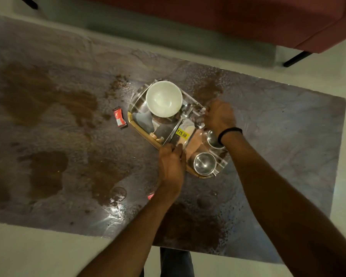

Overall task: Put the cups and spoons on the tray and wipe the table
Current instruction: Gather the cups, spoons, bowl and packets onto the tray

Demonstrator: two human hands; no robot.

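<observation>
A shiny steel tray (pixel 140 118) with a yellow price sticker lies on the glossy table (pixel 288 126). On it stand a white bowl (pixel 163 98), a long spoon (pixel 181 120) and two steel cups, one at the tray's near corner (pixel 204 163) and one partly behind my right wrist (pixel 213 139). A second small spoon (pixel 199 124) shows beside my right fingers. My left hand (pixel 172 164) grips the tray's near edge. My right hand (pixel 220 114) holds the tray's right edge.
Brown spills and powder (pixel 46 172) cover much of the table, left and near side. A red sachet (pixel 119 117) lies left of the tray; another red scrap (pixel 150 195) peeks out by my left forearm. A maroon sofa (pixel 248 19) stands beyond the table.
</observation>
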